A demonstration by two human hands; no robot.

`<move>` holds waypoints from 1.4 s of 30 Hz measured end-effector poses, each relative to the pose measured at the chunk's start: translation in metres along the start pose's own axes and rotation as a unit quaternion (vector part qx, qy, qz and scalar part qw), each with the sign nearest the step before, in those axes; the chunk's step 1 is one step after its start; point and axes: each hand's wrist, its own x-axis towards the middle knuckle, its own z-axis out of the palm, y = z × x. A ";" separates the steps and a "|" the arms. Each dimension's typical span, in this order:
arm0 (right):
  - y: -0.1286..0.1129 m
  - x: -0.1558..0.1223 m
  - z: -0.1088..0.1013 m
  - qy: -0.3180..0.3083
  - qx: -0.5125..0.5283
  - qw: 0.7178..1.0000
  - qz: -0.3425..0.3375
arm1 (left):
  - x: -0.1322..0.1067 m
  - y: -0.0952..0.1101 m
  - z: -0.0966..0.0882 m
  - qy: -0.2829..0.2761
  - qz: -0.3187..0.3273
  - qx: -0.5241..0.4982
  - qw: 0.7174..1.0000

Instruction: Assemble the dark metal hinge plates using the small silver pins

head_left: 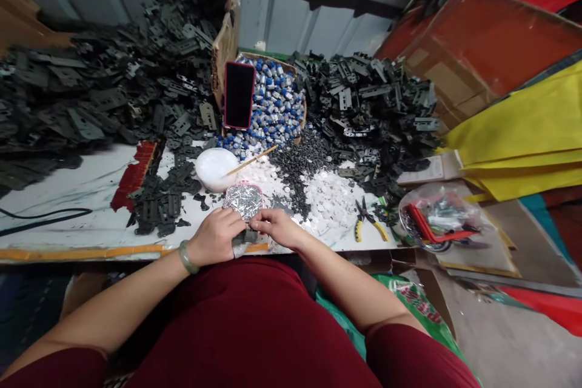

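My left hand (pixel 218 234), with a bangle on the wrist, is closed at the table's front edge, its fingertips at a small dark grey part (pixel 248 235). My right hand (pixel 278 228) is closed in a pinch at the same part's right side; whatever sits between its fingertips is too small to make out. Just beyond both hands stands a pink-rimmed bowl (pixel 244 200) full of shiny metal pins. A round tub of white paste (pixel 215 168) is behind it to the left, with a thin wooden stick (pixel 251 160) lying across its rim.
Dark slotted parts (pixel 154 206) lie left, below a large heap (pixel 104 85); another heap (pixel 364 109) stands right. A phone (pixel 239 96) leans before blue-and-white pieces (pixel 277 100). Black pieces (pixel 300 163), white discs (pixel 331 199), yellow-handled pliers (pixel 370 221) and a bag-lined bowl (pixel 441 218) lie right.
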 end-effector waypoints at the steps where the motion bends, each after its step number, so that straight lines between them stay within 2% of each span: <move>1: 0.001 0.000 -0.001 -0.026 0.061 0.998 0.014 | 0.000 0.000 -0.001 0.006 -0.018 -0.039 0.999; 4: 0.002 -0.001 -0.001 -0.064 0.183 0.980 0.043 | -0.002 0.001 -0.003 0.027 -0.049 -0.126 0.990; 7: 0.000 -0.002 0.001 -0.071 0.219 0.972 0.050 | -0.002 0.001 -0.006 0.037 -0.054 -0.143 0.988; 10: -0.001 -0.004 0.003 -0.103 0.256 0.960 0.051 | -0.002 0.001 -0.009 0.025 -0.052 -0.160 0.985; 13: 0.002 -0.004 0.005 -0.115 0.270 0.955 0.041 | -0.001 -0.002 -0.011 0.023 -0.028 -0.159 0.987; 16: 0.006 0.000 0.004 -0.073 0.206 0.976 0.019 | -0.001 -0.004 -0.011 0.016 0.014 -0.075 0.997; 19: 0.005 0.003 0.004 0.003 0.045 0.999 -0.021 | 0.000 -0.003 -0.009 -0.007 0.046 0.040 0.998; 22: 0.002 0.003 0.007 0.061 -0.126 0.989 -0.047 | 0.002 0.002 -0.006 -0.026 0.055 0.109 0.992; 25: 0.001 0.002 0.009 0.095 -0.211 0.971 -0.062 | 0.004 0.005 -0.006 -0.032 0.049 0.126 0.990; 27: 0.001 0.002 0.009 0.089 -0.187 0.976 -0.060 | 0.005 0.004 -0.007 -0.020 0.034 0.106 0.994; 30: 0.002 0.003 0.005 0.027 -0.032 0.998 -0.039 | 0.004 0.002 -0.008 0.013 -0.007 0.021 1.000; 32: 0.002 0.004 0.002 -0.025 0.080 0.996 -0.021 | 0.003 0.001 -0.009 0.029 -0.036 -0.049 0.998; 34: 0.000 0.005 0.001 -0.055 0.137 0.989 -0.008 | 0.001 0.000 -0.010 0.044 -0.039 -0.080 0.995; 37: -0.005 0.005 0.001 -0.057 0.101 0.993 -0.005 | 0.000 -0.001 -0.011 0.051 0.015 -0.014 0.999; 40: -0.012 0.004 0.004 -0.011 -0.033 0.999 -0.024 | 0.001 0.000 -0.012 0.028 0.071 0.081 0.994; 42: -0.016 0.003 0.007 0.027 -0.116 0.992 -0.035 | 0.001 0.000 -0.013 0.016 0.080 0.117 0.990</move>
